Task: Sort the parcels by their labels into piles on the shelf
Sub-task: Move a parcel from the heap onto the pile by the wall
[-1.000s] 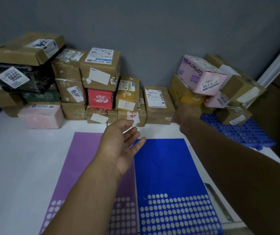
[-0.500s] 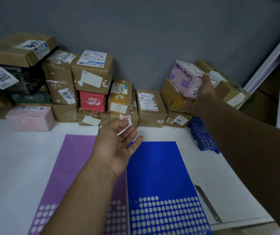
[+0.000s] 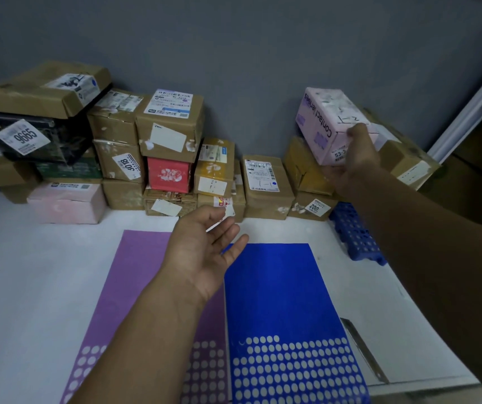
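While the right hand (image 3: 350,161) holds the pink box (image 3: 325,118) by its near end, thumb on top and fingers below, the box's long side points up and away from the grip, tilted above the brown pile (image 3: 306,167). Down and left of the grip, the left hand (image 3: 201,252) hovers flat, holding nothing, over the mats (image 3: 277,287).

L hand (image 3: 201,252) loose, R hand (image 3: 352,160) curled

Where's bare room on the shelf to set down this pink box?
Free for the pink box: the purple mat and blue mat, and the white shelf left of the purple one. Crowded: the back, lined with stacked parcels; the crate takes the right corner.
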